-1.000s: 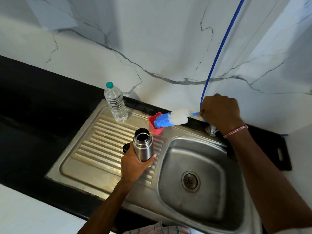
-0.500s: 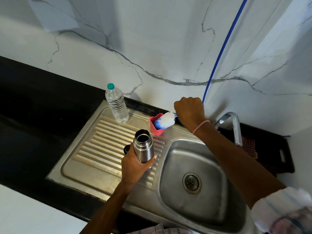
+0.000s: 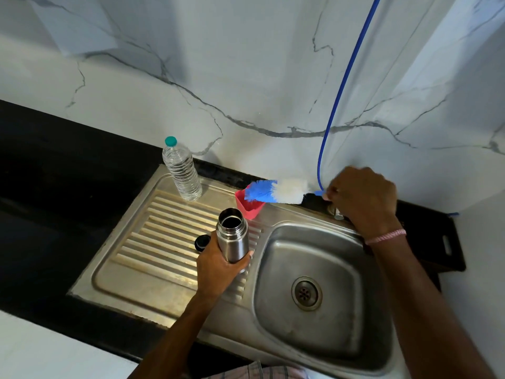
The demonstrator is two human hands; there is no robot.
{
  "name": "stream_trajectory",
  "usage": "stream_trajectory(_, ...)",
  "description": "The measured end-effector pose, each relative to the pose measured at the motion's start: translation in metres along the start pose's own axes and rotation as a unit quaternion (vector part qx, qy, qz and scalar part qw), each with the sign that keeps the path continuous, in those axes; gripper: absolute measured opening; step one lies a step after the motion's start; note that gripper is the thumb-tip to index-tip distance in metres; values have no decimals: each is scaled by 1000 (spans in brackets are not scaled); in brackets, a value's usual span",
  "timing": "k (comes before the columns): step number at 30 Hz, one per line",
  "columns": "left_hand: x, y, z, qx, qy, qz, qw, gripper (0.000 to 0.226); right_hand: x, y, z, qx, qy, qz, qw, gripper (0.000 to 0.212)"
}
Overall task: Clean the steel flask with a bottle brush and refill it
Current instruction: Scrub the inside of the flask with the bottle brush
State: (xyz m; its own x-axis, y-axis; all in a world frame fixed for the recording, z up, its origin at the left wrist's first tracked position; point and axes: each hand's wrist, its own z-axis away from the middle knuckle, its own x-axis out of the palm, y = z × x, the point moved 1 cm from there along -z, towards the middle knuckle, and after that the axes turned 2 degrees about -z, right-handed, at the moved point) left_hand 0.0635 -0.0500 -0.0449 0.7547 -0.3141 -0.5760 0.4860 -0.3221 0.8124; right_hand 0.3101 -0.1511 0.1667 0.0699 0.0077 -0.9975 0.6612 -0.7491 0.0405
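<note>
Head view: gripping the open flask (image 3: 233, 239) upright with left fingers (image 3: 212, 249) over the drainboard (image 3: 153, 242); pinching the brush (image 3: 276, 191) handle with right fingers (image 3: 335, 191), bristles leftward over a red cup (image 3: 250, 208).

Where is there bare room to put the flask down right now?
The ribbed drainboard is bare left of the black cap and the left hand holding the flask, in front of the water bottle. The sink basin holds only its drain. Crowded: the back edge, where the red cup, brush and right hand bunch together.
</note>
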Motion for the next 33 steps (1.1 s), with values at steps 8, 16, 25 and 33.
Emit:
stream_trajectory(8, -5, 18, -1, -17, 27, -5, 999, 90, 77, 64, 98, 154, -85, -355, 918, 14)
stream_trajectory(16, -4, 18, -7, -42, 21, 11, 999, 84, 116, 80, 141, 225, -75, -591, 771, 10)
stream_trajectory(25, -4, 23, -6, -18, -9, 40, 999, 80, 121, 83, 153, 242, -89, -646, 719, 12)
stream_trajectory(33, -3, 19, 3, -8, -77, -23, 997, 65, 122, 110, 173, 240, -94, -647, 718, 12)
